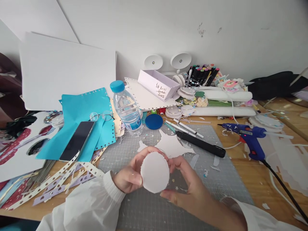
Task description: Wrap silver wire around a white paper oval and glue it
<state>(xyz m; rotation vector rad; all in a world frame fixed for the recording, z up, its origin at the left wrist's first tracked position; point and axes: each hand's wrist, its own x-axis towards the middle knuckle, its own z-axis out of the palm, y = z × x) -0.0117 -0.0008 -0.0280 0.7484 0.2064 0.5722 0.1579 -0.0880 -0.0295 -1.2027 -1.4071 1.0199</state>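
Observation:
A white round disc point(155, 172), seemingly of paper or card, is held up over the grey cutting mat point(228, 186), its flat face towards me. My left hand point(132, 171) grips it from the left, thumb on the near edge and fingers behind. On the right side, my right hand point(186, 183) has its fingers at the upper edge and its thumb at the lower edge. Part of the fingers is hidden behind the disc. Just beyond lies a cut white paper scrap point(168, 142) with pointed corners, near a black cutter-like tool point(202, 144).
A blue glue gun point(250, 138) with its cable lies at right. Behind the mat stand a water bottle point(127, 109), a blue round lid point(154, 121) and a paper box point(158, 85). At left are a phone point(78, 139), glasses point(101, 116) and turquoise paper point(72, 106).

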